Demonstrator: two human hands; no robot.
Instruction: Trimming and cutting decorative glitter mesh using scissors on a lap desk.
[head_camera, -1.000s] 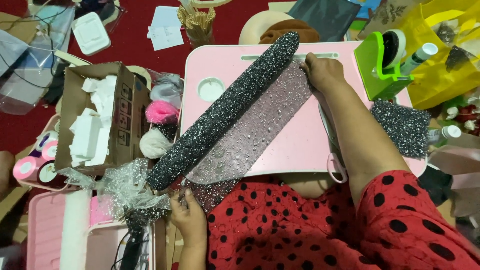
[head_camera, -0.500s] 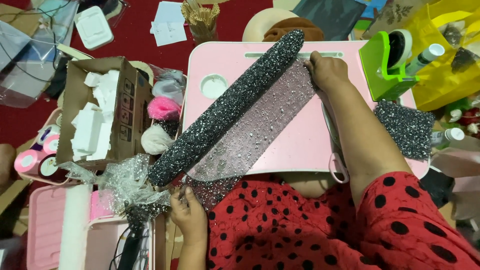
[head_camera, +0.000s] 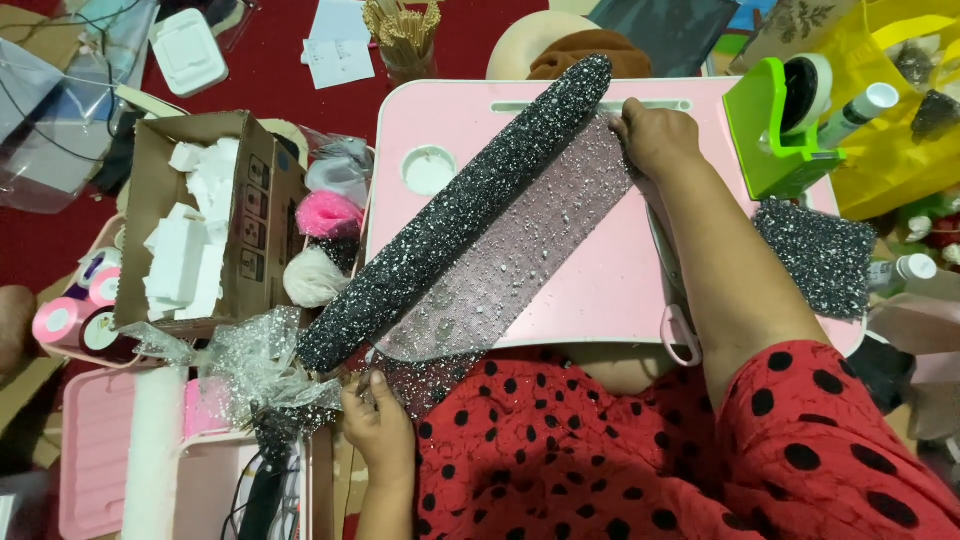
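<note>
Pink plastic lap table (head_camera: 600, 300): both hands, right hand (head_camera: 655, 135) and left hand (head_camera: 375, 420), pinch see-through glittery mesh (head_camera: 510, 270) off the sparkly black roll (head_camera: 460, 215). Pulling unevenly might wrinkle it.

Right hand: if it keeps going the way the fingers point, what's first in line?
The right hand points toward the top left, fingers on the sheer glitter mesh. First in line is probably the dark glitter roll, right beside the fingertips.
</note>
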